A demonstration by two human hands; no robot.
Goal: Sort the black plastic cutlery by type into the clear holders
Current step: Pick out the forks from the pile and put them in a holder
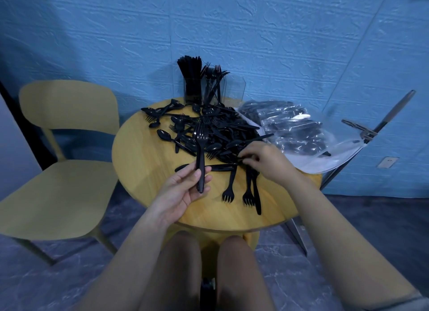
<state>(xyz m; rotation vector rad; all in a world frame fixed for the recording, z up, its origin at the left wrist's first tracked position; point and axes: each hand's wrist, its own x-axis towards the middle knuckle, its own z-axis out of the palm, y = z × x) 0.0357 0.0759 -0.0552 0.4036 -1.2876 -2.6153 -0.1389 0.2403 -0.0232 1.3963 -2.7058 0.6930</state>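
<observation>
Black plastic stock: loose heap of black plastic forks, spoons and knives (216, 134) on the round yellow wooden table (144, 162), spread from the far edge to the near right.
Left hand (185, 187): fingers and thumb curled round the handles of a small bunch of black plastic forks (201, 148), tines up, raised above the table.
Right hand (262, 160): at the near edge of the heap, fingertips pinching a piece lying there; cannot tell its type.
Holders: clear plastic holders (209, 88) at the far table edge; left one packed with upright handles, the next holds forks, tines up.
Step (judged): gathering forks into a handful, holders part filled.
Next move (judged): free the pinched piece from its tangled neighbours, check it is a fork, add it to the bunch, tines aligned.
Beside: clear bags of packed cutlery (294, 129) at right.
</observation>
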